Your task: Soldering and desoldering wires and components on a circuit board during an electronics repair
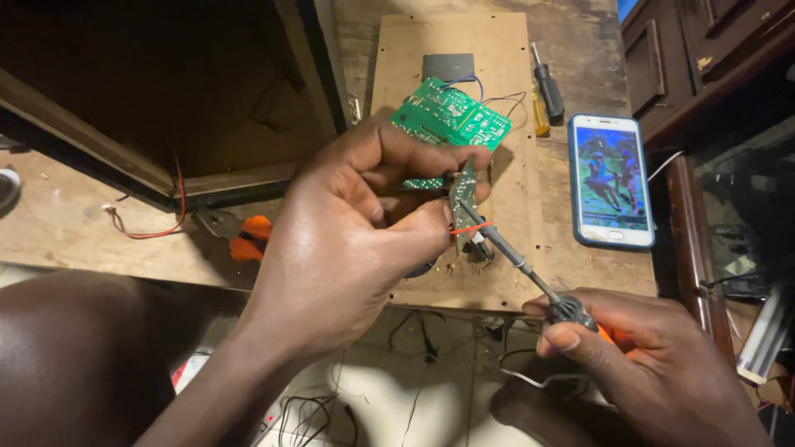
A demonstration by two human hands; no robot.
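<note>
Centrally: left hand (356,223) pinching a small narrow circuit board (464,194) edge-on between thumb and fingertips, holding it raised over a bare hardboard panel (513,99); red wire (472,228) crossing the pinch point. Right hand (642,356) wrapping closed around the handle of a soldering iron (517,261), pen-fashion, shaft angling up-left, tip touching or nearly touching the lower end of the small board; exact contact too small to tell. Behind the left hand: larger green circuit board (451,116), tilted, trailing blue and black leads toward a dark square component (447,66) lying flat on the panel. Handling judgement, small board: likely light, stiff, brittle at joints and traces; best gripping by bare edges, away from soldered points and away from the hot tip. Soldering iron: rigid, hot at the front, taking hold at the rear handle only. Lying on the panel's right margin: screwdriver (546,87) with black and yellow grip. Just beside it: smartphone (610,182) in pale case, screen lit, face up. Resting at left, near the dark cabinet opening: orange-handled pliers (240,236), with a loose red lead (153,228) curling close by.
</note>
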